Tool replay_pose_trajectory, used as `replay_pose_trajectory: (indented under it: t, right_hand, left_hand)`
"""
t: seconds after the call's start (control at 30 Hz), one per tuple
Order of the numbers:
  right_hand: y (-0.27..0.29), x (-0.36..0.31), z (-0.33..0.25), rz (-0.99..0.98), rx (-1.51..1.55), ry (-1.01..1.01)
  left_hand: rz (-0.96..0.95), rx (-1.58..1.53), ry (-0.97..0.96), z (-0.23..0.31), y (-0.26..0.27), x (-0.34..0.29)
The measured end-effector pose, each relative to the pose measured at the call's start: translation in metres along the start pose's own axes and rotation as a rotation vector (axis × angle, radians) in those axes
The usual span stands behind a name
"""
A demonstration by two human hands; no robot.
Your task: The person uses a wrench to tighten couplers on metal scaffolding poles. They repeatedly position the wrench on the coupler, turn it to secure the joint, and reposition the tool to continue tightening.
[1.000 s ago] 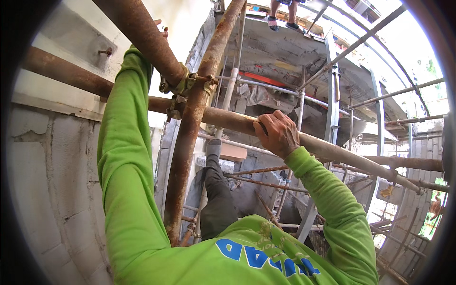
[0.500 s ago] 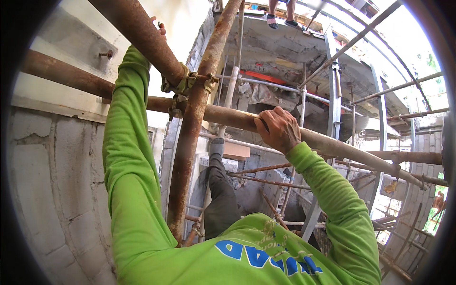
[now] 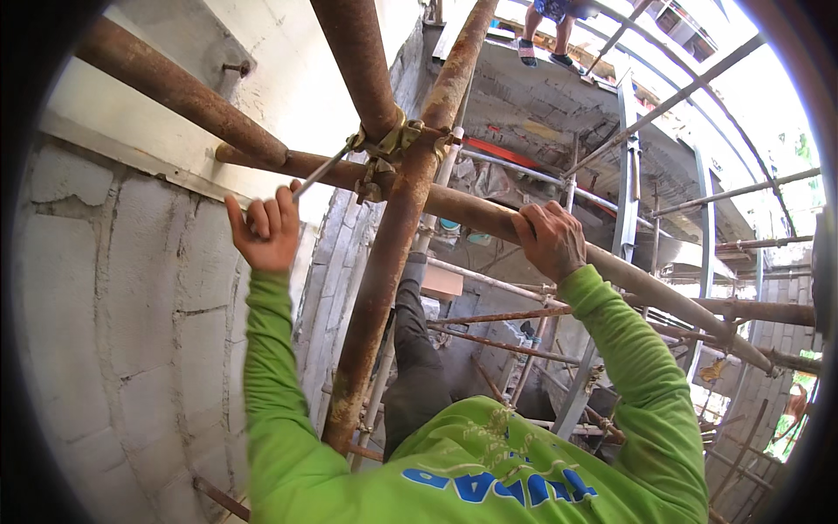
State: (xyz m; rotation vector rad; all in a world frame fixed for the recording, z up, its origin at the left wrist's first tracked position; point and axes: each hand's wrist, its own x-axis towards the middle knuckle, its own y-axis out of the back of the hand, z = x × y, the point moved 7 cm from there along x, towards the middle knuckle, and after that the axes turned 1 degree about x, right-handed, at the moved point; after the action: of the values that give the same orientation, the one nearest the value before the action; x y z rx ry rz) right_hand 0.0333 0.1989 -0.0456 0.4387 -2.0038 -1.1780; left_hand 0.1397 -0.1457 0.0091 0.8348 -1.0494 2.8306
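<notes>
My left hand [image 3: 269,229] is raised beside the pipe joint, its fingers curled at the lower end of a slim grey metal wrench [image 3: 325,171]. The wrench's far end meets the brass-coloured scaffold clamp [image 3: 400,140], where rusty pipes cross; its jaw cannot be made out. My right hand [image 3: 552,236] wraps over a horizontal scaffold pipe [image 3: 642,278], right of the joint. A thick rusty upright pipe [image 3: 384,262] passes between my two arms. A second clamp [image 3: 371,182] sits just below the first, on the horizontal pipe.
A grey block wall [image 3: 148,314] rises on the left, with a bolt [image 3: 236,68] sticking out above it. My leg [image 3: 415,349] reaches down among lower pipes. Metal posts [image 3: 627,175] stand to the right. Another person's legs [image 3: 546,39] show on a ledge at the top.
My left hand has come down from behind the upper rusty pipe to beside the joint, where the wrench now shows. My right hand stays on the pipe. The view has shifted slightly.
</notes>
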Motion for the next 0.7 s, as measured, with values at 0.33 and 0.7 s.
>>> replay_pose_trajectory:
  t: [0.33, 0.7]
  right_hand:
    - [-0.002, -0.004, 0.005, -0.052, 0.014, -0.028]
    - [-0.002, -0.002, 0.004, -0.024, 0.017, -0.001]
  left_hand:
    - [0.656, 0.048, -0.303, 0.013, 0.051, -0.008]
    - [0.256, 0.771, 0.179, 0.002, 0.065, 0.197]
